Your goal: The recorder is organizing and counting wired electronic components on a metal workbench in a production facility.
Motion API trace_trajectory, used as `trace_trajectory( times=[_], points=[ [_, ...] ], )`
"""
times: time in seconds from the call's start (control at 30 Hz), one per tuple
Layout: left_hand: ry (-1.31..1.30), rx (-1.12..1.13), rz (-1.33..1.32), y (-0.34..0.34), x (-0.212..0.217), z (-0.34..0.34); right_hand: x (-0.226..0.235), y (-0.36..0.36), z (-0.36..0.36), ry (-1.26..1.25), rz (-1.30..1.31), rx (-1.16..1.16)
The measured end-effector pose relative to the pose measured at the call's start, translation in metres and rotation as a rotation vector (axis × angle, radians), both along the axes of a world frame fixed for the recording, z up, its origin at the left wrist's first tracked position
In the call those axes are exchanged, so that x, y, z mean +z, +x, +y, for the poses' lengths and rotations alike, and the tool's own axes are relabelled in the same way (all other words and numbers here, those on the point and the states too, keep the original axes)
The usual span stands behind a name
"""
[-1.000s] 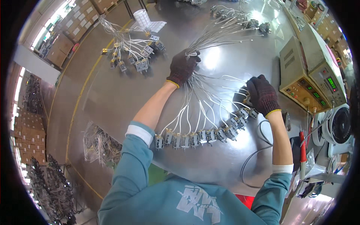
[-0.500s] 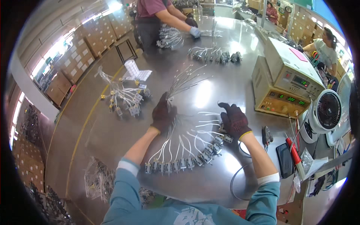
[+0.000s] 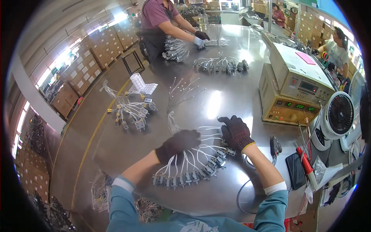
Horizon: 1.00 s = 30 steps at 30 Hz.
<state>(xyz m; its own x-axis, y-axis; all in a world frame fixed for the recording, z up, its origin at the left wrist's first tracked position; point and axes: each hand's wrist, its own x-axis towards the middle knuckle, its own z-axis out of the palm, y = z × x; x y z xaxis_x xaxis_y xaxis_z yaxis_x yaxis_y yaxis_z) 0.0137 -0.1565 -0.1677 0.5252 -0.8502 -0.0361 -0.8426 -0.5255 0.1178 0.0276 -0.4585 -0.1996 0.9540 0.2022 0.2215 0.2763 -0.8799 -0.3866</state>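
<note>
Much of the wire harness was hidden: the left hand, in a dark glove, lay flat over the point where its white leads gathered, so how the leads were bound there could not be made out. The fingers were curled down onto the wires, pressing rather than lifting them. The right hand, also dark-gloved with a yellow cuff edge, rested on the upper leads with fingers bent over them; whether it pinched any single wire could not be told. The harness lay on the shiny metal worktop just in front of the person, its white leads fanning out from under the hands to a curved row of small grey connector blocks. Bare-ended wires stuck up beyond the left hand. A beige tester unit stood to the right, a small fan beside it
</note>
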Motion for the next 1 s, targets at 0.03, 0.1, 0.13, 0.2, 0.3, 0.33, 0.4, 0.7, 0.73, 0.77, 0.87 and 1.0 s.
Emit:
trace_trajectory(
  times=[0.03,0.1,0.13,0.2,0.3,0.33,0.4,0.7,0.73,0.77,0.87,1.0],
  points=[
    [0.117,0.026,0.034,0.012,-0.010,-0.005,-0.001,0.001,0.002,0.001,-0.007,0.006],
    [-0.012,0.010,-0.035,0.025,-0.044,0.003,-0.004,0.003,-0.003,0.018,-0.045,0.018],
    [-0.140,0.000,-0.096,0.027,-0.060,0.009,-0.003,0.004,-0.005,0.019,-0.047,0.016],
    [-0.334,-0.054,-0.305,0.032,-0.075,0.001,0.000,0.004,-0.012,0.043,-0.038,0.033],
    [-0.361,-0.056,-0.298,0.046,-0.071,-0.012,0.007,0.003,-0.018,0.055,0.035,0.044],
    [-0.366,-0.053,-0.299,0.050,-0.075,-0.012,0.007,0.005,-0.019,0.050,0.034,0.046],
    [-0.220,0.084,-0.148,0.059,-0.084,-0.015,0.005,0.008,-0.021,0.057,0.029,0.097],
    [-0.396,0.028,-0.048,0.067,-0.102,-0.001,0.013,-0.011,-0.007,0.070,0.079,0.036],
    [-0.306,0.042,-0.046,0.063,-0.096,-0.001,0.013,-0.019,-0.004,0.042,0.055,0.024],
    [-0.309,0.043,-0.045,0.060,-0.089,-0.002,0.017,-0.026,-0.001,0.019,0.090,0.022],
    [-0.175,-0.005,-0.010,0.060,-0.081,0.001,0.037,-0.042,0.006,-0.061,0.153,0.022],
    [-0.249,-0.098,-0.075,0.062,-0.079,-0.002,0.043,-0.052,0.005,-0.049,-0.062,0.192]
  ],
)
